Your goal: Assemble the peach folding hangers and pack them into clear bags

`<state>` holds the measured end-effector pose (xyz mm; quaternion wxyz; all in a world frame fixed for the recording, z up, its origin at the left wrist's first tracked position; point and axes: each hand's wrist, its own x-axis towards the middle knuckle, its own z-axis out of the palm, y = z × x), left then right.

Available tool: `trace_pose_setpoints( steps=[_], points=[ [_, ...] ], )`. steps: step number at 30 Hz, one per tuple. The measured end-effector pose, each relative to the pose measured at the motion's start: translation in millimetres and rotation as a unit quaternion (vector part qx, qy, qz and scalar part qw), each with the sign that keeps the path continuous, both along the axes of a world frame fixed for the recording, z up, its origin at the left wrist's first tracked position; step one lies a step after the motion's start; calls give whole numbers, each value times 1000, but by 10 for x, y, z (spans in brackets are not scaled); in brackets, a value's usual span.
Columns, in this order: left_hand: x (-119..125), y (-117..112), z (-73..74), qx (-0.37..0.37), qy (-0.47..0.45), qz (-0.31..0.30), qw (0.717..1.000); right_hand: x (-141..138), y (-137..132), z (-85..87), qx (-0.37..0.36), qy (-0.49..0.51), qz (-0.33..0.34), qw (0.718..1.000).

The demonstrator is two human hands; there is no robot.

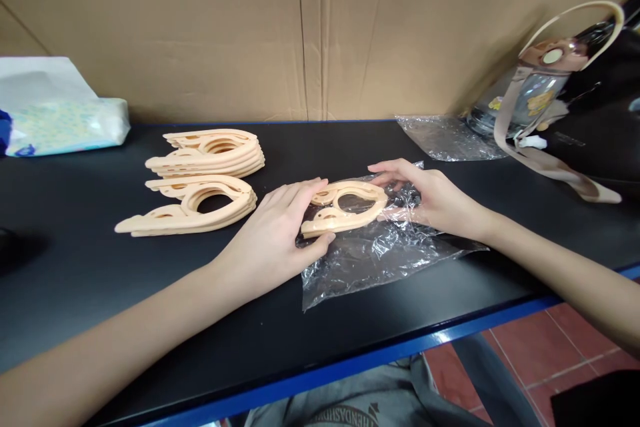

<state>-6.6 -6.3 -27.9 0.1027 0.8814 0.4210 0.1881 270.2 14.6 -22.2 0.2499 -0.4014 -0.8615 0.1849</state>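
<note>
A beige folded travel clothes hanger (361,219) lies at a clear plastic bag (350,273) on the table; whether it is inside the film or on top, I cannot tell. My left hand (277,233) wraps around the hanger's left end, thumb in front and fingers behind. At the other end, my right hand (435,203) has its fingers and thumb curled about the crumpled film beside the hanger's rounded tip. To the left, two stacks of the same hangers lie flat: a back stack (210,163) and a front stack (165,221).
Tissues in a soft pack (70,123) are at the back left. Another clear bag (445,137) lies at the back right, next to a transparent water bottle (535,93) with a strap and a black bag (600,107). A cardboard wall (225,33) closes off the black table's (225,340) rear.
</note>
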Motion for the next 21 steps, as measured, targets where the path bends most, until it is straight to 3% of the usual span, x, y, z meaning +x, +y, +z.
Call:
trace_pose_setpoints(
  steps=[8,16,21],
  points=[
    [-4,-100,61,153,45,13,987,33,9,-12,3,12,-9,1000],
    [-29,-86,77,138,60,-1,989,9,8,-54,27,6,-23,999],
    [30,-184,115,281,132,5,951,-11,-31,-79,69,-20,-59,996]
  ],
)
